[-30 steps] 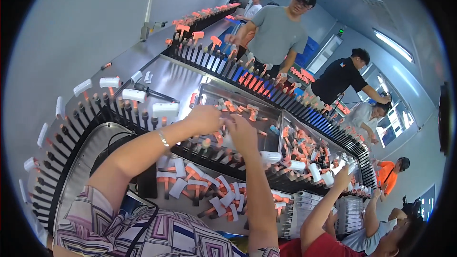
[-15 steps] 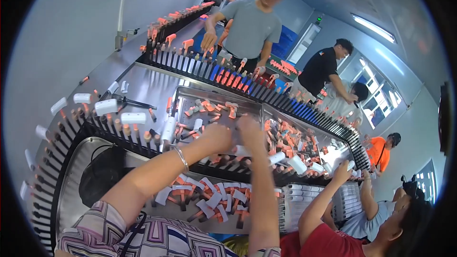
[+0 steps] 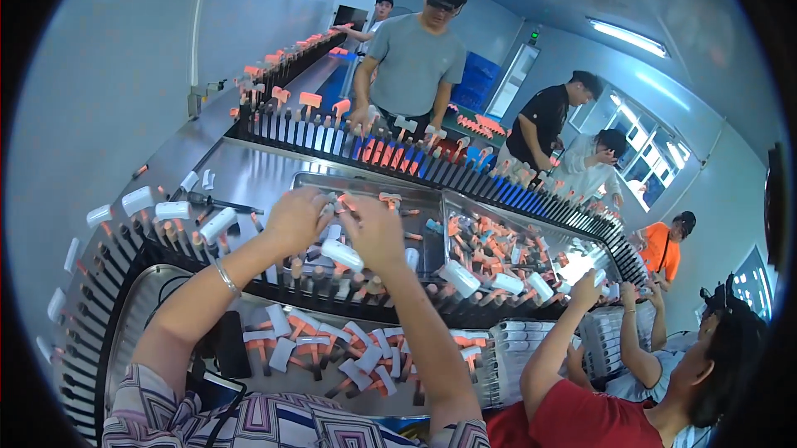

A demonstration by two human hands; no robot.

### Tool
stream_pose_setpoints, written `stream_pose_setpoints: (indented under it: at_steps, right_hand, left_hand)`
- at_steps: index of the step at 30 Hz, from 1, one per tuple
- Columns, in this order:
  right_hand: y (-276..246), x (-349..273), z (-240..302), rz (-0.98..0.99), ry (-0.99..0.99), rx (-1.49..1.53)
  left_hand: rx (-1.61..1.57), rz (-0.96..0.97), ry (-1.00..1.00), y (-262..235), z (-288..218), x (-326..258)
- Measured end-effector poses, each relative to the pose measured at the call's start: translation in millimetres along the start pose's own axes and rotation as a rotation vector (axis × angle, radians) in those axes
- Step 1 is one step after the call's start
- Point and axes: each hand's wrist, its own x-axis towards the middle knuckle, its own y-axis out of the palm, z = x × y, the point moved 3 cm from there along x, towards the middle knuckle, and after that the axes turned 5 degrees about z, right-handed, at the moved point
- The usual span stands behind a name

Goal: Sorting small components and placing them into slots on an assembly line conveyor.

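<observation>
Over the left metal tray (image 3: 423, 240), my two hands meet at a small orange piece (image 3: 340, 204). My left hand (image 3: 297, 220) is closed, its fingertips at the piece. From the other side my right hand (image 3: 374, 230) pinches the same piece, most of which the fingers cover. Just below the hands, a white rounded cap-like part (image 3: 341, 254) stands above the near row of black pegs (image 3: 324, 288). Loose orange and dark pieces lie in the tray under the hands.
To the right, a second tray holds many orange pieces (image 3: 498, 240). White-and-orange T-shaped parts (image 3: 365, 357) are heaped below the pegs. A far peg row (image 3: 398, 149) curves round the table. A person in red (image 3: 581, 406) works close at right; others stand across.
Both hands have moved left and slightly up across the left tray and now meet at a small orange piece. The view has shifted a little. The person opposite has lowered an arm.
</observation>
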Motion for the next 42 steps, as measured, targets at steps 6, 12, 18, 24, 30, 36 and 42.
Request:
stream_pose_setpoints:
  at_steps: [6,12,18,24,30,36,42]
  right_hand:
    - [-81,27,-25,-0.191,0.096,-0.244]
    - [49,-28,-98,0.553,0.260,-0.501]
    - [44,-8,-55,0.318,0.271,-0.161]
    - [-11,11,-1,0.050,0.011,-0.133]
    - [-110,23,-27,-0.133,0.179,-0.250]
    - [11,-50,-128,0.284,0.221,-0.491]
    - [23,-29,-90,0.411,0.398,-0.248]
  left_hand:
    - [-0.231,-0.145,0.140,-26,-59,52]
    - [-0.138,0.570,-0.216,67,-54,34]
    - [-0.029,0.448,-0.124,56,-21,12]
    - [0.016,-0.032,0.060,-3,-20,10]
    - [-0.214,-0.264,0.299,-27,-93,65]
    - [-0.109,0.222,0.176,85,-95,61]
    - [-0.109,0.577,-0.098,69,-49,50]
